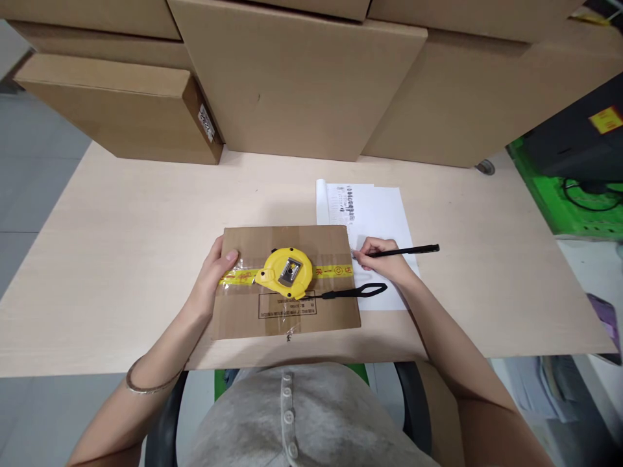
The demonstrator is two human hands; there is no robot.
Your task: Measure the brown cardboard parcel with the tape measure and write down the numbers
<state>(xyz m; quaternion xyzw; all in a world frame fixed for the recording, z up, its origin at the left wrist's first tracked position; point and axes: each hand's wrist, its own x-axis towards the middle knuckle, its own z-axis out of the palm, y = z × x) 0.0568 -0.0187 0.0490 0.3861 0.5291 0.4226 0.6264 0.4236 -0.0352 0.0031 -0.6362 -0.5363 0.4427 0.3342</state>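
Observation:
A small cardboard box (243, 243) lies in front of me, with yellow printed tape across its middle. My left hand (217, 272) is closed on its left edge, thumb on top and the other fingers hidden along the side. On the box rests a yellow tape measure (283, 272), its black wrist strap (372, 290) reaching past the right edge. My right hand (382, 259) grips a black pen (413, 250) over a white sheet of paper (382, 211), close to the box's right side. The box covers part of the paper; the pen's tip is hard to make out.
Large cardboard boxes (302, 84) stand along the back of the table (160, 207), with a smaller carton (111, 113) at the back left. A green crate (545, 194) is at the right. Beyond the table's right edge lies a purple phone-like object (603, 321).

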